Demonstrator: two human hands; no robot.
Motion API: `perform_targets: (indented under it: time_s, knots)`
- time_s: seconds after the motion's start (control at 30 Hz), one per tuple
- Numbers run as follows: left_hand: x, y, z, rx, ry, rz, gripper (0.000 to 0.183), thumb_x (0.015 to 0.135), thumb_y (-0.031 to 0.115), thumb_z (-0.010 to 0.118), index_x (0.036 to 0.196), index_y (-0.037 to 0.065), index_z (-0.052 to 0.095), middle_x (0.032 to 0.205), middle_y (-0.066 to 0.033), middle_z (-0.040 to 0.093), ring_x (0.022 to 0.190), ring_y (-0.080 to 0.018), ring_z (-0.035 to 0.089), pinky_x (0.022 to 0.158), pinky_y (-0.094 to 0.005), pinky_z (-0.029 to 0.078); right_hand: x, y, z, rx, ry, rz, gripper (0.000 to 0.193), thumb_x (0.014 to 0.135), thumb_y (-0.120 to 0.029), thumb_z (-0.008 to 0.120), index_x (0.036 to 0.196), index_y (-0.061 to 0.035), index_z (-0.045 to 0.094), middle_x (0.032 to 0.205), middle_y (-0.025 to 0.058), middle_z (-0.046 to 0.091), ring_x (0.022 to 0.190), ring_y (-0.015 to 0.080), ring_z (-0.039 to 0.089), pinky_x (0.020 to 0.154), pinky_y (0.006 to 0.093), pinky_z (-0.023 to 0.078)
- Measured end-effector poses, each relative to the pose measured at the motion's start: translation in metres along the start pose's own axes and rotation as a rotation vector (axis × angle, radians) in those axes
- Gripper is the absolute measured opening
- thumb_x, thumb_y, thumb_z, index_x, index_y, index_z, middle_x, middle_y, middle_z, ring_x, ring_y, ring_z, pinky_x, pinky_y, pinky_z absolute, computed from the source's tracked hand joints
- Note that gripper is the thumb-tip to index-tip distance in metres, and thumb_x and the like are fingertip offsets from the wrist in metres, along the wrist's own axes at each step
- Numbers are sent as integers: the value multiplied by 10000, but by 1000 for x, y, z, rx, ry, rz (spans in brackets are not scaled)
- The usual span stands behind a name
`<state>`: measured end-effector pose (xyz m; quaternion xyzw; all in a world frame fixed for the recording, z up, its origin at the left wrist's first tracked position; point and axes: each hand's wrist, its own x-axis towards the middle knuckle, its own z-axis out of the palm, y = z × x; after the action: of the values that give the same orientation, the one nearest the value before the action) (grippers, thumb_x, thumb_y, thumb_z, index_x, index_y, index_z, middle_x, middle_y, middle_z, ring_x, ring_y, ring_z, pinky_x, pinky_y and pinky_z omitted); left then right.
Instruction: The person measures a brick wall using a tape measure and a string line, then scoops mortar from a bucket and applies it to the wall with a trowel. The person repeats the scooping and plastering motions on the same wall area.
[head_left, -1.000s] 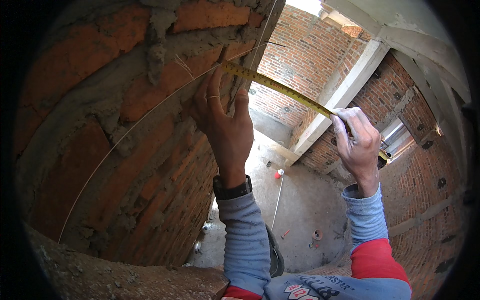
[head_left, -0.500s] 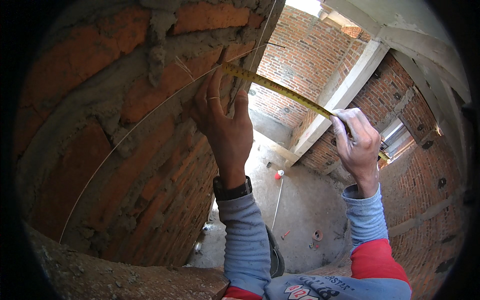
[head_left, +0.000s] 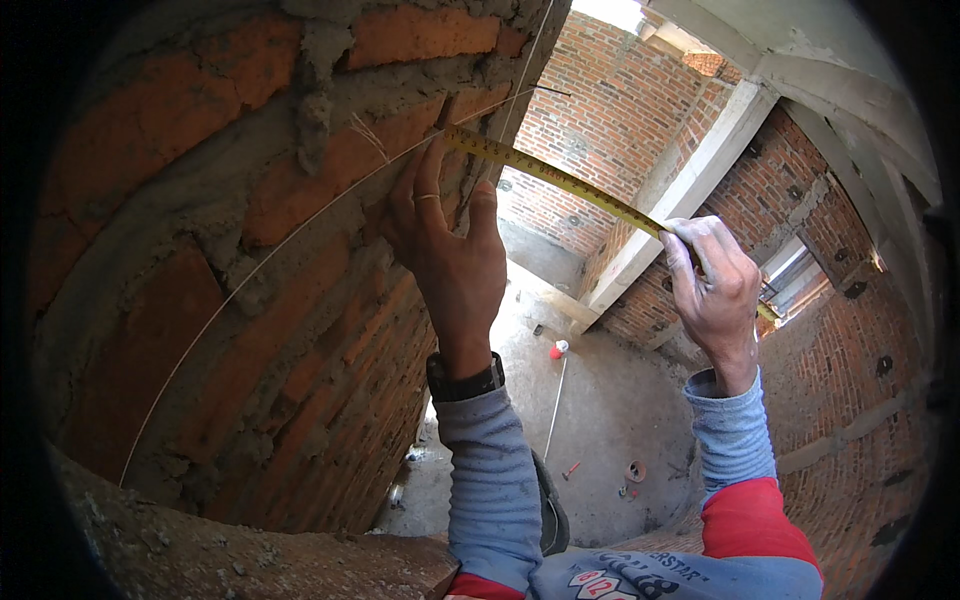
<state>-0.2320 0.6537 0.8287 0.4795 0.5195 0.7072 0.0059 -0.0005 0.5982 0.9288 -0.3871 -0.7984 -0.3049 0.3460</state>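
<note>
A yellow tape measure [head_left: 560, 180] stretches from the brick wall [head_left: 330, 180] on the left out to the right, over the drop to the floor. My left hand [head_left: 445, 230], with a ring and a dark wristband, is against the wall. Its fingertips hold the blade's end beside a taut white string [head_left: 270, 245], the thumb standing off below the blade. My right hand [head_left: 715, 285], dusted white, pinches the blade at its other visible end between thumb and fingers. A bit of yellow shows past that hand; the tape's case is hidden.
A second string [head_left: 527, 60] crosses the first near the wall's edge. Rough mortar ledge [head_left: 250, 545] lies at lower left. Far below on the concrete floor [head_left: 610, 420] are a red-and-white object [head_left: 559, 349], a small bucket [head_left: 636, 470] and a red-handled tool [head_left: 571, 470]. A concrete beam [head_left: 680, 200] slants behind.
</note>
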Motion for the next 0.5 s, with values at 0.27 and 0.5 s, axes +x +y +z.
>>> perform_targets:
  time_s: [0.27,0.5]
  knots:
    - [0,1,0,-29,-9,-34,576,1011,309,643,1541,168,470,1523,-143,441,1421,-399,358,1195,-613,287,0,0,1,-3,-3,3,109,914,-67,760,1014,-47,719,946,126,731,795,329,734,676,402,581]
    - [-1,-1,0,-26,-9,-28,589,1002,310,654,1542,169,465,1525,-142,441,1426,-404,355,1211,-626,263,-1,0,1,-2,-2,5,114,911,-65,760,1016,-48,719,949,127,730,804,330,734,681,403,582]
